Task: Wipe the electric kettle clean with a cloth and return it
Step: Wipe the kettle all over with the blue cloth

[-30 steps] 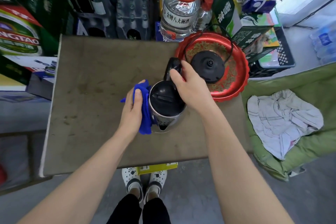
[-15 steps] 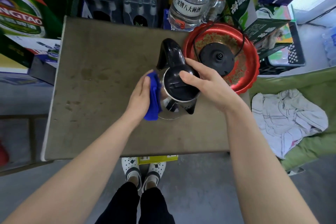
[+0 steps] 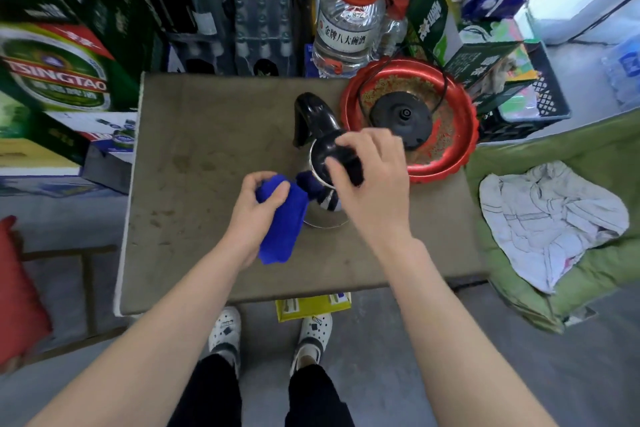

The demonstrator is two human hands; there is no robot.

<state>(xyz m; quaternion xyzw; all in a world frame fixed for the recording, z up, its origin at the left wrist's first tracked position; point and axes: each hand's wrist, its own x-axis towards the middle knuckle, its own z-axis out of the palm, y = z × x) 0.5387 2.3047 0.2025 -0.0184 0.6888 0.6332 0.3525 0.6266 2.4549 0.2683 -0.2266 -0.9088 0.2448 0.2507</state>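
The steel electric kettle (image 3: 322, 163) with a black lid and handle stands on the brown table (image 3: 194, 184), handle pointing to the far side. My right hand (image 3: 370, 180) lies over its lid and grips the top. My left hand (image 3: 256, 208) is closed around a bunched blue cloth (image 3: 282, 229) pressed to the kettle's near left side. The kettle's black round base (image 3: 401, 116) sits in a red tray (image 3: 464, 135) just right of the kettle, its cord looping along the tray's rim.
A big clear bottle with a red cap (image 3: 349, 17) stands behind the table. Green beer cartons (image 3: 55, 69) and bottle crates fill the left and back. A green cushion with a white rag (image 3: 550, 218) lies to the right. A yellow box (image 3: 313, 305) sits by my feet.
The kettle has been turned so its handle points away from me. My right hand shifted over the lid, and my left hand slid the cloth down toward the near side.
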